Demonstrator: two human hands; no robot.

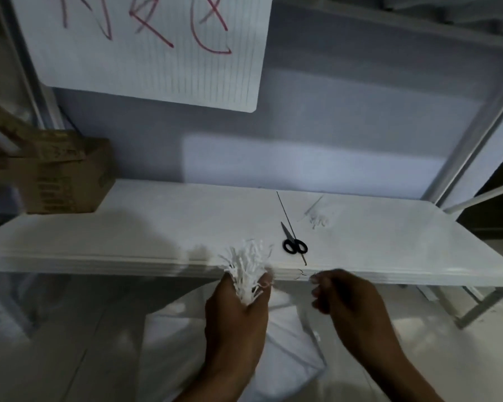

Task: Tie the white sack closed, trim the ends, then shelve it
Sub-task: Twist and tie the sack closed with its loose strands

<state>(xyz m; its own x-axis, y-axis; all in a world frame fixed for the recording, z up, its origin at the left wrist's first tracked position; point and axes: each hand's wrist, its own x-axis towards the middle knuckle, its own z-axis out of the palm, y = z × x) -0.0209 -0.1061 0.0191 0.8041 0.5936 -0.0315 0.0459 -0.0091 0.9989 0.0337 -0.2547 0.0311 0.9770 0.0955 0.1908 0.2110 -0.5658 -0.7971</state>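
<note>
The white sack (285, 355) stands on the floor below the shelf's front edge. My left hand (238, 311) is clenched around its gathered neck, and frayed white ends (247, 264) stick up out of the fist. My right hand (346, 300) hovers just to the right with fingers curled; whether it pinches a thin string is too blurred to tell. Black-handled scissors (294, 242) lie shut on the white shelf (157, 227), just beyond my hands. A long thin needle (285, 210) lies across them.
A brown cardboard box (61, 175) sits at the shelf's far left. Loose white fibre scraps (318, 219) lie right of the scissors. A lined sheet with red writing (157, 44) hangs on the back wall. A metal upright (476, 134) frames the right side.
</note>
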